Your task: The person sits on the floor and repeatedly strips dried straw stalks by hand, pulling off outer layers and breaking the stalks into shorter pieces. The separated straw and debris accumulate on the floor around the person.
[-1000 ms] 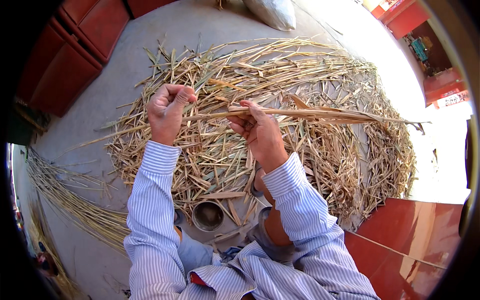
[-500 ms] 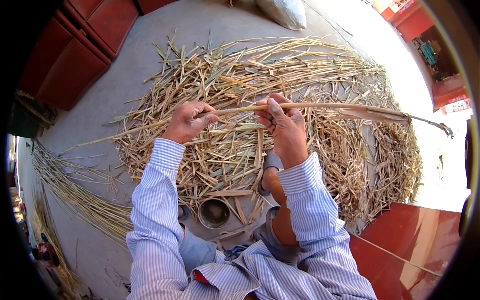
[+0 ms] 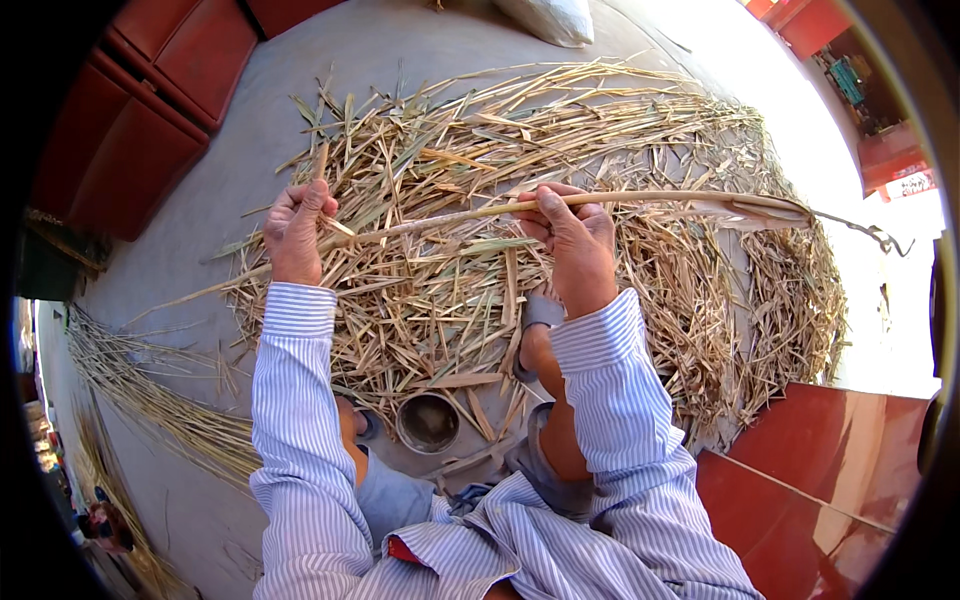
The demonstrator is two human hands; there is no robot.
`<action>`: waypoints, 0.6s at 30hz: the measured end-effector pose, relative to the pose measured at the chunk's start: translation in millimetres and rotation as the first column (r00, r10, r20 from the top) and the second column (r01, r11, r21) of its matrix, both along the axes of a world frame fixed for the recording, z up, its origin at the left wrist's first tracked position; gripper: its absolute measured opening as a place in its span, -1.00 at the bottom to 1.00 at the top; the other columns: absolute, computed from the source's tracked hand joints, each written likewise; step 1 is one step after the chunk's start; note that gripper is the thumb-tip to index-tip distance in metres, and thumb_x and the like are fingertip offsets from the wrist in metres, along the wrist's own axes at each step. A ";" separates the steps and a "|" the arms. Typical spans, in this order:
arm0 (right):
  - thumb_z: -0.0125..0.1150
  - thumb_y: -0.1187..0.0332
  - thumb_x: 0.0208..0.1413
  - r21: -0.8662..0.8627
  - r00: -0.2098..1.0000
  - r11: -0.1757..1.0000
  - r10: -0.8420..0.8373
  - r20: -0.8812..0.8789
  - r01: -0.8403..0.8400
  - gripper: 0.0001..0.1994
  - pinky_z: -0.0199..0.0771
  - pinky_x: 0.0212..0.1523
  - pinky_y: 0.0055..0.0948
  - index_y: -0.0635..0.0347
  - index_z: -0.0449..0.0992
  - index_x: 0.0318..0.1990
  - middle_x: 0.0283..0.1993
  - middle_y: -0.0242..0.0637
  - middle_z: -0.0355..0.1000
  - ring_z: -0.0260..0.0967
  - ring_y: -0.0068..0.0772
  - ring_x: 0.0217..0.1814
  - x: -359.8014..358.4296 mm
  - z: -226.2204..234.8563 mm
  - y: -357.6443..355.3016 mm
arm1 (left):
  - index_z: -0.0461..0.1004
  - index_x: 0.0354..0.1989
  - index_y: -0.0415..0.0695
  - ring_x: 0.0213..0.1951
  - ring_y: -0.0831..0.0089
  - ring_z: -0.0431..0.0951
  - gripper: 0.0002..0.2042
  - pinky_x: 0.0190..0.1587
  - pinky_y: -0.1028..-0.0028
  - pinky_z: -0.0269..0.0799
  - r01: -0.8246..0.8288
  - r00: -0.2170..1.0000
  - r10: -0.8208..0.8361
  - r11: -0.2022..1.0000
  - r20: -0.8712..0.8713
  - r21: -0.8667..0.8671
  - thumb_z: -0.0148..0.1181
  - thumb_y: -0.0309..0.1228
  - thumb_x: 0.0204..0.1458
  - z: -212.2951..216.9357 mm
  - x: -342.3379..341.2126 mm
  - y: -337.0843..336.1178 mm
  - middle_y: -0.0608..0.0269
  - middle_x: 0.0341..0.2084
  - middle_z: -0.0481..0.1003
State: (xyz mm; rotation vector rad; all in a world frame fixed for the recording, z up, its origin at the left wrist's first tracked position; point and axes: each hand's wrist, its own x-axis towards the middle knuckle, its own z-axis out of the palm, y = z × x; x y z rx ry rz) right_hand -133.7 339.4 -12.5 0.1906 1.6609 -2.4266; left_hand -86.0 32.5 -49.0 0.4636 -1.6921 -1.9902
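Hands: right grasping stalk, left pinching husk strip; straw pile below, bowl nearby.

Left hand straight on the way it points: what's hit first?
Past the tan dry-leaf strip in its grip, the left hand probably meets the loose pile of tan and greenish dry stalks and leaves, at its far-left edge; height is unclear, so it may pass over.

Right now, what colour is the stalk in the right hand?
The stalk is pale straw-yellow to tan, seen best in the head view.
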 end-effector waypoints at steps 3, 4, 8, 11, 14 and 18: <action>0.19 0.36 0.20 0.047 1.000 0.999 -0.026 0.005 0.026 -0.73 0.62 -0.21 -0.54 0.36 0.42 -0.05 -0.20 -0.10 0.55 0.56 -0.32 -0.19 -3.6 -3.8 12.4 | 0.47 -0.34 -0.20 -0.49 0.65 0.44 -0.73 -0.38 0.64 0.38 -0.052 0.999 0.051 0.997 -0.011 -0.065 0.36 -0.26 0.02 -0.5 0.2 -19.2 0.33 -0.54 0.50; 0.18 0.35 0.21 0.070 0.999 0.997 -0.039 -0.007 0.039 -0.73 0.61 -0.20 -0.55 0.35 0.41 -0.05 -0.20 -0.11 0.55 0.56 -0.33 -0.19 -4.1 -5.0 15.0 | 0.47 -0.33 -0.20 -0.49 0.65 0.44 -0.73 -0.38 0.63 0.38 -0.085 0.996 0.085 0.996 -0.036 0.014 0.35 -0.26 0.03 -6.2 0.1 -33.8 0.33 -0.54 0.50; 0.18 0.34 0.21 0.096 0.997 0.993 -0.065 -0.042 0.068 -0.74 0.60 -0.26 -0.59 0.36 0.42 -0.06 -0.23 -0.13 0.55 0.56 -0.38 -0.23 -6.0 -0.1 17.8 | 0.49 -0.27 -0.22 -0.46 0.57 0.46 -0.73 -0.37 0.53 0.40 -0.192 0.979 0.204 0.907 -0.008 -0.374 0.30 -0.24 0.08 -14.1 6.9 -66.3 0.29 -0.49 0.52; 0.21 0.34 0.19 0.104 0.995 0.991 -0.080 -0.060 0.086 -0.74 0.60 -0.32 -0.61 0.37 0.44 -0.10 -0.28 -0.15 0.55 0.57 -0.40 -0.30 -8.1 -0.4 12.5 | 0.54 -0.24 -0.20 -0.33 0.28 0.51 -0.63 -0.24 0.28 0.37 -0.082 0.978 0.205 0.230 -0.034 -0.970 0.25 -0.09 0.05 2.6 17.4 -39.1 0.15 -0.40 0.56; 0.27 0.26 0.15 0.144 0.991 0.982 -0.110 -0.078 0.120 -0.70 0.58 -0.38 -0.63 0.33 0.47 -0.13 -0.33 -0.19 0.55 0.56 -0.42 -0.37 -8.2 1.5 6.0 | 0.57 -0.25 -0.18 -0.30 0.22 0.51 -0.57 -0.17 0.26 0.33 0.084 0.990 -0.133 0.279 0.048 -0.957 0.27 -0.02 -0.04 2.6 15.1 -6.4 0.15 -0.41 0.56; 0.29 0.24 0.14 0.156 0.988 0.977 -0.131 -0.083 0.143 -0.71 0.53 -0.45 -0.65 0.31 0.48 -0.16 -0.36 -0.21 0.55 0.55 -0.45 -0.40 -7.6 3.6 1.4 | 0.60 -0.31 -0.20 -0.31 0.24 0.51 -0.64 -0.20 0.29 0.34 0.216 0.956 -0.263 0.327 0.131 -0.920 0.36 -0.13 -0.09 6.9 19.4 24.3 0.17 -0.45 0.57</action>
